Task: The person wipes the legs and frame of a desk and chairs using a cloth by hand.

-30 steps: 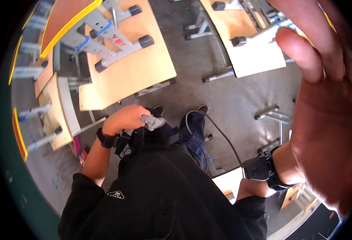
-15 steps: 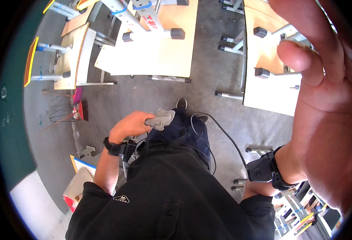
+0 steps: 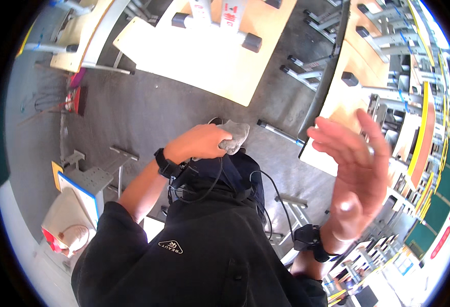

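In front of my waist, my left hand is closed round a crumpled grey cloth, which pokes out past the fingers to the right. Empty and with its fingers apart, my right hand is raised at the right, palm turned partly toward me. It hangs in the air near the corner of the right-hand desk and appears apart from it. Dark bands with small boxes sit on both wrists, and a black cable loops between them across my front.
Ahead stands a light wooden desk with an upturned chair on it. More desks carry upturned chairs at the right. A red broom leans by the left wall. A beige bag lies on a chair at lower left.
My view has turned to the right. My right hand has dropped from near the camera to lower and farther off. The left hand still grips the cloth, now held a little farther forward.
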`<state>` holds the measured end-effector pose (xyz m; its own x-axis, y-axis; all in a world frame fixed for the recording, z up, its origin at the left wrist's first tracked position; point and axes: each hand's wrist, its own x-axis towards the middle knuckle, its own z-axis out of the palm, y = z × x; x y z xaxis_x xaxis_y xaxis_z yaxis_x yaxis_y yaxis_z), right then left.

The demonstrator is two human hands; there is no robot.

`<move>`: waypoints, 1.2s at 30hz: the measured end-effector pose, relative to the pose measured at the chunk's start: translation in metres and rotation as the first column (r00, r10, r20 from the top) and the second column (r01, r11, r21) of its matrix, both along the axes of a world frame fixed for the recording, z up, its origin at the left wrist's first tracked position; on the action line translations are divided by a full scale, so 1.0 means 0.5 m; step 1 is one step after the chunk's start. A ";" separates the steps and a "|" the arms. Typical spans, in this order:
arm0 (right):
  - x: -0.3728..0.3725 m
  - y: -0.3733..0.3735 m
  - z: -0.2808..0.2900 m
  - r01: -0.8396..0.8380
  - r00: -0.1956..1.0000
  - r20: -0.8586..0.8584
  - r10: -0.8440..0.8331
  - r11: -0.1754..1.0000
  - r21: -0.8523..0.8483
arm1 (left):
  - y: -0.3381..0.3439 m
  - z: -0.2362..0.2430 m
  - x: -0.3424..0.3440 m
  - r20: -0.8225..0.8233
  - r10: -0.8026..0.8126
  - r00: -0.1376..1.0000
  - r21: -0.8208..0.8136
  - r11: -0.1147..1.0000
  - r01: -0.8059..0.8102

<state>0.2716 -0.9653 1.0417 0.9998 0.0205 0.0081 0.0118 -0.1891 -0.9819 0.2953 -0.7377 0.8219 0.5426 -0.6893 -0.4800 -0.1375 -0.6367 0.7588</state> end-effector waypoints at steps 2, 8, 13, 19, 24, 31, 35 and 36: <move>-0.006 -0.001 -0.042 -0.042 0.997 -0.057 0.047 0.995 0.091 | -0.005 -0.014 -0.007 0.076 0.023 0.997 -0.022 1.000 -0.022; -0.031 -0.027 -0.165 -0.220 0.957 -0.214 0.193 0.970 -0.107 | -0.037 0.005 -0.049 0.153 0.237 0.959 -0.007 0.971 -0.239; -0.090 -0.083 -0.282 -0.460 0.883 -0.234 0.407 0.848 -0.261 | -0.083 -0.002 -0.151 0.178 0.426 0.887 -0.012 0.903 -0.430; -0.205 -0.179 -0.392 -0.645 0.731 -0.444 0.519 0.738 -0.198 | -0.166 -0.013 -0.310 0.125 0.640 0.758 -0.040 0.766 -0.641; -0.274 -0.235 -0.471 -0.765 0.596 -0.586 0.549 0.610 -0.208 | -0.219 -0.020 -0.421 0.165 0.657 0.736 -0.089 0.753 -0.652; -0.324 -0.264 -0.535 -0.819 0.529 -0.547 0.648 0.559 -0.130 | -0.263 -0.020 -0.470 -0.005 0.611 0.791 -0.318 0.749 -0.581; -0.347 -0.297 -0.552 -0.847 0.531 -0.618 0.580 0.382 -0.369 | -0.279 -0.070 -0.452 -0.138 0.525 0.840 -0.295 0.787 -0.541; -0.354 -0.315 -0.561 -0.831 0.554 -0.624 0.550 0.400 -0.386 | -0.282 -0.080 -0.437 -0.123 0.516 0.848 -0.281 0.801 -0.528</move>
